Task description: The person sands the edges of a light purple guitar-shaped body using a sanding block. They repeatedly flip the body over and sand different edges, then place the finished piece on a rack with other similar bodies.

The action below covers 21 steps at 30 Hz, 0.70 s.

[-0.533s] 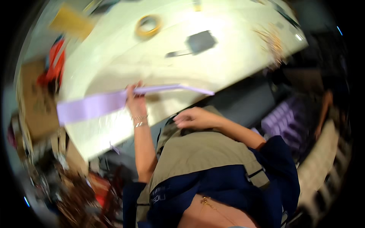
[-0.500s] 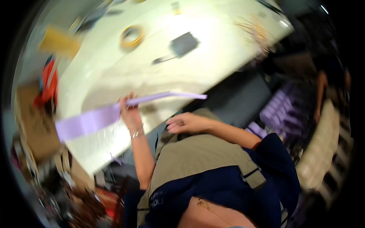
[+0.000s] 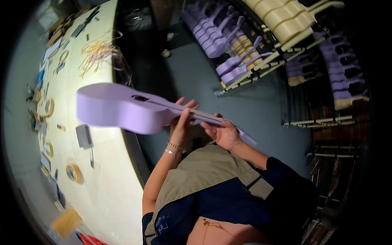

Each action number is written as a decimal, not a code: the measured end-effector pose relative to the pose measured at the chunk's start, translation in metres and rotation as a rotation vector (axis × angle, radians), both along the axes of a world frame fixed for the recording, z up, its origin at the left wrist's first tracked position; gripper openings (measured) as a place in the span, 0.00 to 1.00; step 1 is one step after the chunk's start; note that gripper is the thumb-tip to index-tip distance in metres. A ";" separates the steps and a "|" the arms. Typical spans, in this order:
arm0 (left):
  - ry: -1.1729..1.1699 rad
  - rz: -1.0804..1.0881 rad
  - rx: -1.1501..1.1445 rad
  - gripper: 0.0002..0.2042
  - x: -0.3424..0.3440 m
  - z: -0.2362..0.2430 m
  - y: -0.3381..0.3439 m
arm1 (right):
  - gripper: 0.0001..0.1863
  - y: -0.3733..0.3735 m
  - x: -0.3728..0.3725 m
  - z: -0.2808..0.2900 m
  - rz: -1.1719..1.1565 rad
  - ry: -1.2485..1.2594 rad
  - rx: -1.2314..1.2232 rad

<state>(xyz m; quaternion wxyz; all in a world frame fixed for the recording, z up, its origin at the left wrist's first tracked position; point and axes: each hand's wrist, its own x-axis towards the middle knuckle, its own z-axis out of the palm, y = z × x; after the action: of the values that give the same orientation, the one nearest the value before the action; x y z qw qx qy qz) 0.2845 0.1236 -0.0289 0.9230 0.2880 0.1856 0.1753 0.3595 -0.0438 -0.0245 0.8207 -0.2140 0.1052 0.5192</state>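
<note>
Left hand [image 3: 179,128]: closed around the neck [image 3: 197,117] of the purple ukulele [image 3: 118,108], close to the body, thumb on the near side, fingers partly straight beyond it
Right hand [image 3: 228,136]: half open, palm turned up, the neck passing between thumb and fingers nearer the headstock [image 3: 248,138]; cannot tell how firmly it grips
Purple ukulele: centre-left of the frame, tilted, its body overhanging the worktable [image 3: 108,192], its headstock toward the centre right
Good handling: most weight probably sits in the wide body, so a firm left hold beside it suits, with the right hand lightly steadying the neck; best to turn it slowly, clear of the table edge, and spare the smooth purple surface any rubbing
Worktable: left of the frame, bearing a grey block [image 3: 84,136], a tape roll [image 3: 73,173] and, at upper left, tangled tan strips [image 3: 100,49]
Front rack [image 3: 300,37]: upper right, carrying rows of purple instruments [image 3: 206,28], with cream instruments [image 3: 281,18] on a higher level
Side rack [image 3: 322,121]: right edge, holding purple-and-tan instruments [image 3: 341,67] packed side by side; its darker parts are too dim to read
</note>
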 end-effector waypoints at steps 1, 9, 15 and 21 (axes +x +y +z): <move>-0.008 -0.132 -0.070 0.28 0.022 -0.006 -0.007 | 0.15 -0.013 0.008 -0.002 -0.103 -0.066 -0.050; 0.343 -0.706 -0.037 0.23 0.115 -0.057 -0.005 | 0.11 -0.034 0.131 -0.057 -0.401 -0.545 -0.489; 0.494 -0.452 -0.154 0.20 0.183 -0.132 0.028 | 0.14 0.020 0.294 -0.136 -0.272 -0.658 -0.747; 0.800 -0.098 -0.317 0.16 0.203 -0.202 0.034 | 0.14 0.053 0.512 -0.287 -0.207 -0.929 -0.913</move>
<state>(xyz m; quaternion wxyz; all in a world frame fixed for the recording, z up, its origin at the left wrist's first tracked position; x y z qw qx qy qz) 0.4878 0.1574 -0.2312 0.8185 0.1963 0.5394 -0.0247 0.8714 0.0087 -0.3116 0.6534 -0.7310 -0.0303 0.1943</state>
